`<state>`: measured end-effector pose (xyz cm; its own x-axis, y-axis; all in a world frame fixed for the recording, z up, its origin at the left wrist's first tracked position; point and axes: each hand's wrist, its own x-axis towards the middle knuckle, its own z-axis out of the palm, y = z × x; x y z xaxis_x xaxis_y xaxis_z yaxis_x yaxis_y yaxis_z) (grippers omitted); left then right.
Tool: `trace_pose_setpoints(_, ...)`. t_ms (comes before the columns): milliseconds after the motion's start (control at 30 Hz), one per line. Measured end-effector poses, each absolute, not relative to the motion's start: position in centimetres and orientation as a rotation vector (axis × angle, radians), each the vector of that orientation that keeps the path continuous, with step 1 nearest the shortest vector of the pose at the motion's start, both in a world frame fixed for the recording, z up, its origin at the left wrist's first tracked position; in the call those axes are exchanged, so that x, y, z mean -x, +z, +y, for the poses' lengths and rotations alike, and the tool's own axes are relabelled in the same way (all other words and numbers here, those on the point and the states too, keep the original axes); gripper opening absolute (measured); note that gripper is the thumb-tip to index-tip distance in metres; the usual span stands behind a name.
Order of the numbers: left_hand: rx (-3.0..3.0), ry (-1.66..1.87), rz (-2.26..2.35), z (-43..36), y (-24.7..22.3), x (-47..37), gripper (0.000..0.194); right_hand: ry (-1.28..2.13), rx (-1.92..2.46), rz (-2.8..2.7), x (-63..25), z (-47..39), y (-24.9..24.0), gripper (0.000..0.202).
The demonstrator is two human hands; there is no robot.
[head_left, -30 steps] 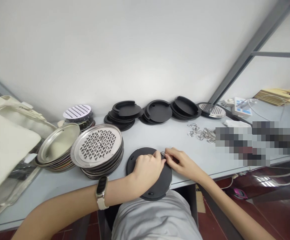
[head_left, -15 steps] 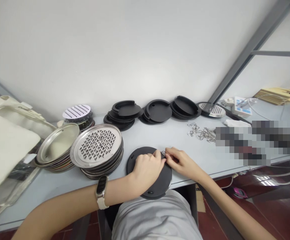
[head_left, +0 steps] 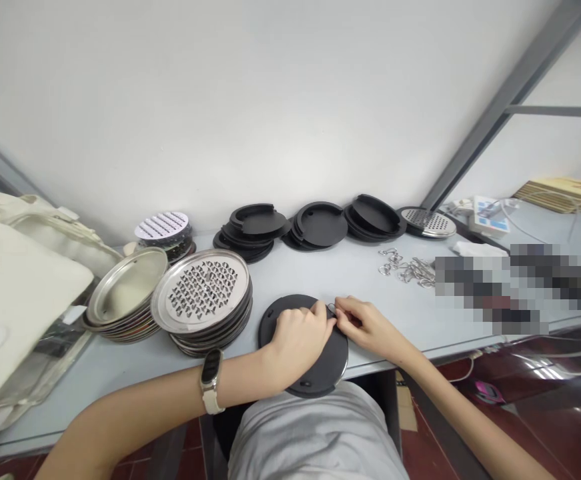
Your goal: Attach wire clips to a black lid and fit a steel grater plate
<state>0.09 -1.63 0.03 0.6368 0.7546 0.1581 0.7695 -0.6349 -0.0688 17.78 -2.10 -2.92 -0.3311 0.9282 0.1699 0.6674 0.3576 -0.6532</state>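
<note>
A black round disc (head_left: 327,368) with small slots near its rim lies at the table's front edge, partly over my lap. My left hand (head_left: 297,340) rests across it, fingers curled and closed at its upper right edge. Right beside it, my right hand (head_left: 363,323) pinches a small metal wire loop (head_left: 331,307) at that edge. Fingertips of both hands nearly meet there and hide most of the loop. Several similar metal wire clips (head_left: 415,270) lie loose on the table beyond my right hand.
Stacked round graters (head_left: 210,287) and metal-rimmed discs (head_left: 127,287) stand to the left, near a cream canvas bag (head_left: 30,267). Black round holders (head_left: 320,227) line the wall. A grater (head_left: 427,221) lies by the grey post (head_left: 480,127). Wooden boards (head_left: 550,193) lie far right.
The view has shifted slightly, so the stacks and bag appear a little farther right. Both hands keep nearly the same closed pose at the disc's edge.
</note>
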Motion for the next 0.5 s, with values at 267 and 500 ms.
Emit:
trace_pose_setpoints(267,2.689,-0.140,-1.324,-1.4,-0.1,-0.4,0.027,0.663,1.421,-2.026,-17.7,-2.2,-3.0,0.022)
trace_pose_setpoints(500,3.123,-0.052,-1.118,-5.4,4.1,1.3,0.031,0.702,1.404,-2.009,-17.5,-2.3,-2.6,0.024)
